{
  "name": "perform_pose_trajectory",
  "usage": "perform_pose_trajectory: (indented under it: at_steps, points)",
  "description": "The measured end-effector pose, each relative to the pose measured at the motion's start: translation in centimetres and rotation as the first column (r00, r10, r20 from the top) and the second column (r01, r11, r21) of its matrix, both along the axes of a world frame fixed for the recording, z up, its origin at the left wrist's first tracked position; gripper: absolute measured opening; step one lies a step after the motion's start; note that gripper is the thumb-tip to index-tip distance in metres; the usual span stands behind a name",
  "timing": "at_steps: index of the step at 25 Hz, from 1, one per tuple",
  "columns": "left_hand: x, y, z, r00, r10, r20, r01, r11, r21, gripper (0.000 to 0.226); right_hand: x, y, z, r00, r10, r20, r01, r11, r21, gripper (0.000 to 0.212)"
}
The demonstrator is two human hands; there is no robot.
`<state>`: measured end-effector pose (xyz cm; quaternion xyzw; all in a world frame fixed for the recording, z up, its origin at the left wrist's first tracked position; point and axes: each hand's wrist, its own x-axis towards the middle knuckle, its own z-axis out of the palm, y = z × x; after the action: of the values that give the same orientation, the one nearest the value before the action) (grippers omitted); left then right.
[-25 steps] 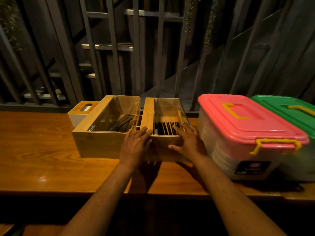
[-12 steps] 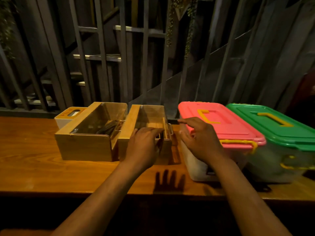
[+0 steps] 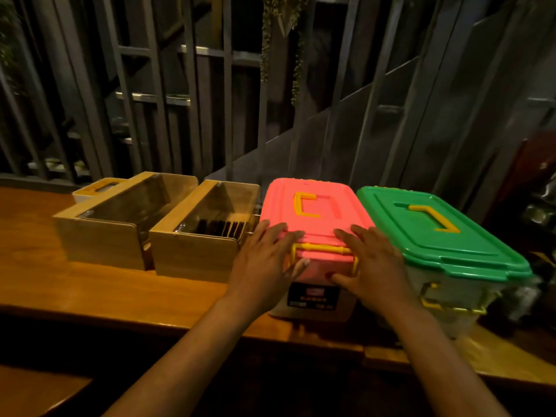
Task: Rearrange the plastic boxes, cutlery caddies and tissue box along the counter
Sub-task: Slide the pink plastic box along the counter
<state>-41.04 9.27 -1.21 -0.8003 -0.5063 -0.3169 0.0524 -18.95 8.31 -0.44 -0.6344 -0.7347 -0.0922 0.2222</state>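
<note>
A clear plastic box with a pink lid and yellow handles stands on the wooden counter. My left hand grips its front left corner, fingers on the lid and thumb on the front wall. My right hand holds the front right corner the same way. A green-lidded plastic box sits touching it on the right. To its left stand two wooden cutlery caddies, the near one with dark cutlery inside, the far one beside it. A white and yellow tissue box peeks out behind them.
A dark slatted metal screen and a slanted panel rise right behind the counter. Hanging plant strands dangle above. The counter's front edge runs just below my wrists. Dark objects sit at the far right.
Both hands left the near cutlery caddy and moved right onto the pink-lidded box, taking hold of its front corners. My view swung to the right.
</note>
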Motion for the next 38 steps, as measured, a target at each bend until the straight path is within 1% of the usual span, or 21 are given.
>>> perform_pose_trajectory:
  at_steps: [2, 5, 9, 15, 25, 34, 36, 38]
  points:
    - [0.0, 0.0, -0.4, 0.999, 0.025, 0.033, -0.026, 1.000, 0.017, 0.052, -0.4, 0.5, -0.6, 0.998, 0.041, -0.040, -0.038, 0.997, 0.072, 0.084]
    - [0.0, 0.7, -0.5, 0.998, 0.041, 0.037, -0.040, 0.999, -0.009, 0.055, -0.5, 1.3, -1.2, 0.995, 0.069, -0.066, -0.059, 0.988, 0.145, 0.084]
    - [0.1, 2.0, -0.3, 0.998, 0.056, 0.043, -0.054, 0.998, -0.040, 0.054, -0.5, 3.5, -1.1, 0.993, 0.095, -0.071, -0.083, 0.983, 0.162, 0.082]
    - [-0.3, 5.8, -0.5, 0.997, 0.044, 0.058, -0.042, 0.998, -0.040, 0.052, -1.0, 7.0, -0.6, 0.997, 0.067, -0.047, -0.062, 0.994, 0.086, 0.076]
    - [-0.9, 12.1, -0.4, 0.998, 0.025, 0.061, -0.022, 0.998, -0.057, 0.054, -1.9, 12.8, -0.9, 0.997, 0.012, -0.074, -0.005, 0.995, 0.100, 0.076]
    - [-0.9, 13.4, -0.2, 0.997, 0.014, 0.074, -0.008, 0.996, -0.085, 0.054, -2.2, 14.1, -0.8, 0.998, -0.038, -0.053, 0.041, 0.997, 0.058, 0.074]
    - [-0.7, 13.1, 0.2, 0.999, 0.025, 0.049, -0.020, 0.995, -0.096, 0.054, -2.4, 13.7, -0.5, 0.998, -0.055, -0.021, 0.055, 0.998, 0.032, 0.075]
    - [-0.5, 12.3, 0.9, 0.998, 0.050, -0.028, -0.052, 0.995, -0.082, 0.056, -2.5, 13.1, 0.5, 0.994, -0.072, 0.078, 0.076, 0.996, -0.053, 0.079]
